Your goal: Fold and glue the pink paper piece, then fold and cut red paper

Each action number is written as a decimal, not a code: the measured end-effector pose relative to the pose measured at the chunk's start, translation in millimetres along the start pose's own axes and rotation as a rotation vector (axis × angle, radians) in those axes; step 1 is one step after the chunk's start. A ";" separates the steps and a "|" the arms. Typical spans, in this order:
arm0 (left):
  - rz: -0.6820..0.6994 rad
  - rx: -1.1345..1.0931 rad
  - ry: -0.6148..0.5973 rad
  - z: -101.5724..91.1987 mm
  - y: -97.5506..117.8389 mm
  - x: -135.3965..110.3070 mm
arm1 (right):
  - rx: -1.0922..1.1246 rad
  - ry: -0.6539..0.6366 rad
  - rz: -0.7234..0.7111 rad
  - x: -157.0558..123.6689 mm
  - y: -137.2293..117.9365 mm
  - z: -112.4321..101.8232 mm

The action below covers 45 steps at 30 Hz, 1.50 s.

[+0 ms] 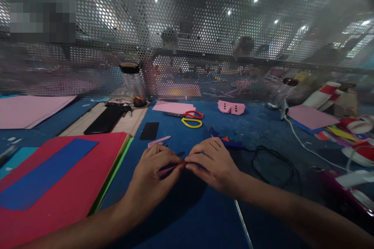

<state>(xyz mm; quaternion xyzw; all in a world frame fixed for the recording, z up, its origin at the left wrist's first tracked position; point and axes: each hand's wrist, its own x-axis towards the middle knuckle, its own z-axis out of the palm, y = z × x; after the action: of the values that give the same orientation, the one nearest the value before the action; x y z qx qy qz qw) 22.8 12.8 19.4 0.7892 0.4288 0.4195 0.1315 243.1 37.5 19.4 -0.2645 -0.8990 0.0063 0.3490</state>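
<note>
My left hand (157,171) is closed around a small folded piece of pink paper (168,171), mostly hidden by the fingers. The fingers of my right hand (214,165) are pinched at the same piece's tip, where both hands' fingertips meet. Just beyond my left hand lies a second pink paper strip (158,141). A blue tool with an orange part (229,142), probably a glue gun, lies behind my right hand. Further back are scissors (192,122) with red and yellow handles, a black card (149,130) and a pink cutout with black squares (231,107).
Red paper sheets (108,151) with a blue strip (49,171) lie at left, near a black phone (105,119). A glass jar (134,85) stands by the perforated metal screen (198,27). Black cable (274,151) and paper scraps (311,116) lie at right.
</note>
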 end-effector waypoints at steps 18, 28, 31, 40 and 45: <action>0.082 0.105 -0.035 0.6 -3.9 -1.6 | -0.007 -0.041 0.006 4.4 -3.6 -0.5; 0.137 0.137 -0.023 0.8 -5.2 -3.0 | 0.091 -0.063 0.051 2.6 2.2 7.0; 0.142 0.148 -0.034 1.1 -6.3 -3.5 | 0.102 -0.084 0.057 2.6 3.7 7.3; 0.160 0.155 0.000 3.8 -9.8 -3.0 | 0.100 -0.195 0.066 2.0 4.8 7.1; 0.159 0.153 0.000 3.1 -9.8 -3.1 | 0.161 -0.190 0.112 1.3 4.9 8.8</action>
<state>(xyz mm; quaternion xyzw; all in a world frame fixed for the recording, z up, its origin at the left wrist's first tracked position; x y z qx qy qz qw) 18.8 16.7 10.3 0.8285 0.3956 0.3945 0.0371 239.1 43.9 12.6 -0.2838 -0.9084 0.1229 0.2813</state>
